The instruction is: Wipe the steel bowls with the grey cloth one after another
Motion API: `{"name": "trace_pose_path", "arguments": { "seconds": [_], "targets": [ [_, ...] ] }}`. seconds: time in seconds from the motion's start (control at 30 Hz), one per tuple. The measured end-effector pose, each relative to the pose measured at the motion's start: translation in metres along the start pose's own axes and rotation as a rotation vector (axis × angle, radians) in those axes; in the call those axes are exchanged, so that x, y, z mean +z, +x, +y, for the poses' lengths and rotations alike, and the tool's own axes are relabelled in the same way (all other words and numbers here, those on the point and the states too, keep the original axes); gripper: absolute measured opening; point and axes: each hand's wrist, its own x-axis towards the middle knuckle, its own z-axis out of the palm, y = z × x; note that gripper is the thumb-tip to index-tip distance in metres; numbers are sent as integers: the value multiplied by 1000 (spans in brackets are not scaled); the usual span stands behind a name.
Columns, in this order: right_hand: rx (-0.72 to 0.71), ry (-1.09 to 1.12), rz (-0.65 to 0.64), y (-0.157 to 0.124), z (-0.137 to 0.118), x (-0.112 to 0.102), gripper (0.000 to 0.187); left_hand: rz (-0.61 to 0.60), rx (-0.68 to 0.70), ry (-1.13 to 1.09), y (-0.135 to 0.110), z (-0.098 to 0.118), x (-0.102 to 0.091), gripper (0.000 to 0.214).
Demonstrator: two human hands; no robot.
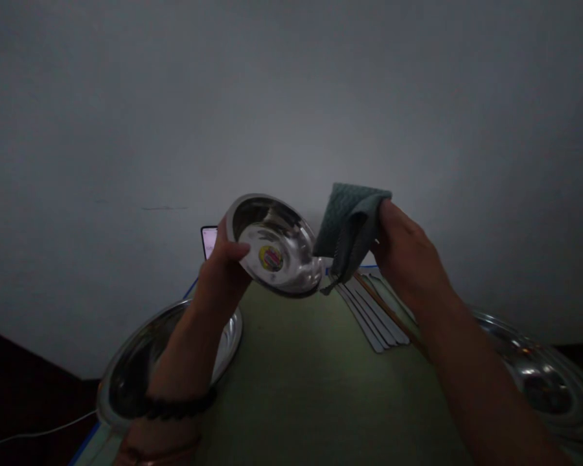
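Note:
My left hand (226,265) grips a small shiny metal bowl (291,265) by its left side, thumb inside the rim. The bowl is tilted so that its inside faces me, and a round yellow and red sticker (271,257) shows on its bottom. In my right hand (408,252) is a folded grey-green cloth (352,213), pinched at its right side and hanging down. The cloth's lower left edge is close to the bowl's right rim; whether they touch I cannot tell. Both hands are raised above the table (291,388).
A large metal basin (109,382) stands on the left under my forearm. More metal basins (548,375), seemingly stacked, are at the right. Several flat metal utensils (369,317) and a brown stick (383,304) lie at the back right. A phone (208,241) stands near the wall (291,97).

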Motion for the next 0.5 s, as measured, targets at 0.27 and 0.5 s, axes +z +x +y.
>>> {"name": "trace_pose_path", "arguments": {
  "seconds": [0.27, 0.5],
  "targets": [
    [453, 491, 51, 8, 36, 7, 22, -152, 258, 224, 2, -17, -10, 62],
    [352, 571, 54, 2, 42, 15, 24, -169, 208, 388, 3, -15, -16, 71]
  ]
}}
